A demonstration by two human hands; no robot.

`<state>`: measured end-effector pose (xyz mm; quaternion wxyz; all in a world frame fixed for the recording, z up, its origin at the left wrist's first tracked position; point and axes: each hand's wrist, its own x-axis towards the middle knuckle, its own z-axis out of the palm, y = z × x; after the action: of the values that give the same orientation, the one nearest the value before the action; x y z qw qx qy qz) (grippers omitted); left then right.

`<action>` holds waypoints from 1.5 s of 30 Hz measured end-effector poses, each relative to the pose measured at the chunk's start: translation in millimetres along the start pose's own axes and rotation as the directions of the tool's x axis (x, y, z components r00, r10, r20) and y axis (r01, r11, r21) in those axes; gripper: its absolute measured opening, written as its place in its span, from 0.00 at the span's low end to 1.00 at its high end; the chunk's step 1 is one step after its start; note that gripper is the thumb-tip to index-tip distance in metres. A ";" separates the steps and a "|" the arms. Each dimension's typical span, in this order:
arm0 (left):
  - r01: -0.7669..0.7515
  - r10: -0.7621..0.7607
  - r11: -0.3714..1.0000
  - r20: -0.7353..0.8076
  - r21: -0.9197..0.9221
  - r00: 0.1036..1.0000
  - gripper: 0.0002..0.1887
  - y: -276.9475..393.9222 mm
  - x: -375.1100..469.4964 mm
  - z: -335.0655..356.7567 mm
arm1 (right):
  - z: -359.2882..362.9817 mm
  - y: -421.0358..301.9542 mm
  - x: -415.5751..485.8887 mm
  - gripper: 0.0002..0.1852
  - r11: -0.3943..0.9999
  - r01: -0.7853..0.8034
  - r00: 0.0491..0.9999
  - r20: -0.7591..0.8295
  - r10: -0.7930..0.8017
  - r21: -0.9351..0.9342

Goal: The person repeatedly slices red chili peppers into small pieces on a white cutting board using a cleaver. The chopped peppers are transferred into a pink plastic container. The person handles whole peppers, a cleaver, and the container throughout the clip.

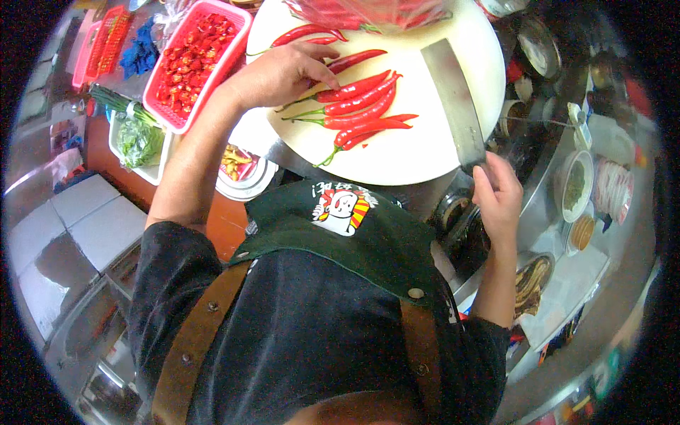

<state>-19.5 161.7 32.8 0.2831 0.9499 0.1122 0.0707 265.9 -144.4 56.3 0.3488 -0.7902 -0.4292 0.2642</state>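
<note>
On a round white cutting board (pixel 297 154) lie several whole red chili peppers (pixel 361 101) side by side, their green stems pointing left. My left hand (pixel 281 74) is over the upper chilies with its fingers apart; fingertips are at the stem end of one, and whether they touch it cannot be told. My right hand (pixel 499 196) grips the handle of a cleaver (pixel 457 101), whose broad blade lies over the right part of the board, apart from the chilies. A clear plastic bag of red chilies (pixel 372 13) rests at the board's far edge.
Left of the board stands a pink plastic basket (pixel 186 119) of cut red chili pieces. Near it are a white basket (pixel 169 151) with bagged greens and a white dish (pixel 239 192) with yellowish food. Bowls, including one of chopped greens (pixel 576 186), stand at right.
</note>
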 end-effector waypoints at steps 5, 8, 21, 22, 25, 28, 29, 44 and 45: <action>0.544 -0.601 0.799 -0.303 -0.256 0.740 0.14 10.8 -15.9 -28.3 | 1.0 -0.5 1.7 0.14 0.999 0.030 1.000 0.002 -0.030 -0.015; 0.517 -0.493 0.854 -0.410 -0.059 0.768 0.13 -11.0 -25.5 -29.2 | 0.0 -3.5 4.6 0.13 1.000 0.024 1.000 0.017 -0.024 -0.004; 0.245 -0.248 0.969 -0.256 -0.045 0.934 0.20 -19.1 -17.1 6.5 | -0.6 -4.8 7.2 0.14 0.999 0.031 0.999 0.026 -0.032 0.011; 0.243 -0.225 0.970 -0.283 0.027 0.932 0.21 -13.1 -15.3 8.7 | -0.7 -5.9 7.3 0.14 1.000 0.009 0.999 0.031 -0.009 0.020; 0.334 -0.310 0.941 -0.269 0.051 0.912 0.21 -8.1 -9.3 11.3 | 0.1 -8.3 7.5 0.14 0.999 -0.024 0.999 0.035 0.023 0.047; 0.389 -0.374 0.921 -0.249 0.012 0.893 0.23 -7.8 -5.7 12.4 | 2.0 -9.6 6.9 0.14 0.997 -0.013 0.999 0.036 0.010 0.075; 0.415 -0.397 0.910 -0.242 0.024 0.885 0.23 -6.0 -4.6 12.2 | 2.2 -10.8 7.1 0.13 0.997 0.003 0.999 0.036 -0.006 0.073; 0.170 -0.087 0.962 -0.351 0.213 0.932 0.14 -1.7 11.6 29.2 | 3.3 -12.5 7.5 0.14 0.999 0.042 0.998 0.041 -0.043 0.032; 0.180 -0.093 0.958 -0.350 0.225 0.932 0.14 -2.2 11.8 28.0 | 3.7 -12.6 7.5 0.14 0.999 0.045 0.998 0.037 -0.046 0.025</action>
<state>-3.0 151.9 9.1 0.1406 0.9419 0.2330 0.1967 260.7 -131.9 63.0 0.3562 -0.7709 -0.4502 0.2760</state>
